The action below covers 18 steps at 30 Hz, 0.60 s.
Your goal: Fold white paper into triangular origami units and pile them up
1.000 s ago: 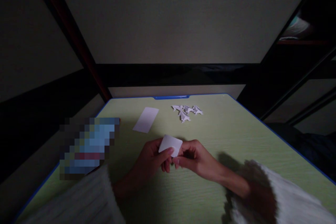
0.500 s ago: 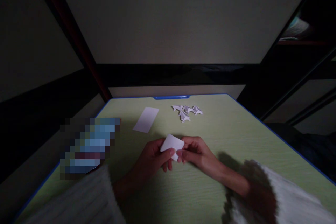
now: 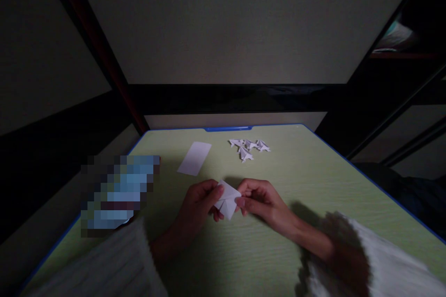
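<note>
Both my hands pinch one small white folded paper just above the pale green table. My left hand grips its left edge with thumb and fingers. My right hand grips its right edge. The paper shows creases and a pointed lower corner. Beyond it a flat white paper rectangle lies on the table, and farther right a small pile of folded white paper figures rests near the far edge.
A blurred-out bluish object lies at the table's left edge. The table has a blue rim with a blue handle at the far side. Dark beams and a pale wall stand behind; the room is dim.
The paper in my hands has gone from a flat rounded card to a creased, folded shape with a point. My hands have closed in on it slightly.
</note>
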Motion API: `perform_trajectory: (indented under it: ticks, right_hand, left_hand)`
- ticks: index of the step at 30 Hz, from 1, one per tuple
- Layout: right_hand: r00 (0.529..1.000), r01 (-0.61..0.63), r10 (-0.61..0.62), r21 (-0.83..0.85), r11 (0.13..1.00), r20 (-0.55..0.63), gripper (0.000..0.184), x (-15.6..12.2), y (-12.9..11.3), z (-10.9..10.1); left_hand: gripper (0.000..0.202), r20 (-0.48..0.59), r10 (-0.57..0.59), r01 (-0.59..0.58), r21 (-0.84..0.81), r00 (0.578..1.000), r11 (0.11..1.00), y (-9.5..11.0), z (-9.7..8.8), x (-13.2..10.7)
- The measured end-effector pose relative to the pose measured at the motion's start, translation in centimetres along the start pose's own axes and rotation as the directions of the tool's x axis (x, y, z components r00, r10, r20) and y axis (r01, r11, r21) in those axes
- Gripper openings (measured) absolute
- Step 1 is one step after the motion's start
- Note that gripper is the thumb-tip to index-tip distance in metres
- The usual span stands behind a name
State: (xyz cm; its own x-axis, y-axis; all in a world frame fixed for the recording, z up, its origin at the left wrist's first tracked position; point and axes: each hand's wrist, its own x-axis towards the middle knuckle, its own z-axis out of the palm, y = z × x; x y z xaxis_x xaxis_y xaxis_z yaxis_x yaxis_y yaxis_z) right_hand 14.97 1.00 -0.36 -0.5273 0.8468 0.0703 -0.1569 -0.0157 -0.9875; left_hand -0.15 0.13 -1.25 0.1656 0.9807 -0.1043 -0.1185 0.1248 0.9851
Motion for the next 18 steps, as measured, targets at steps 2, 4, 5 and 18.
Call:
perform_trajectory:
  ticks: [2,4,5,18]
  right_hand:
    - [1.000,0.013,-0.013,0.022,1.000,0.000,0.018,0.01,-0.01,-0.06]
    - [1.000,0.019,-0.019,0.033,0.999,-0.009,0.016,0.02,0.02,-0.09]
    - [1.000,0.024,-0.023,0.037,0.999,-0.019,0.015,0.03,0.04,-0.10]
    - [0.977,0.212,-0.208,-0.123,0.969,0.047,0.007,0.30,0.46,-0.99]
  left_hand:
    - [0.021,-0.001,-0.008,0.008,-0.022,1.000,1.000,-0.11,-0.06,-0.02]
    - [0.022,0.005,-0.016,0.016,-0.035,1.000,0.999,-0.16,-0.10,-0.04]
    - [0.022,0.006,-0.020,0.021,-0.039,1.000,0.999,-0.17,-0.11,-0.05]
    - [0.027,0.033,-0.089,0.087,0.055,0.995,0.995,0.13,0.08,-0.24]
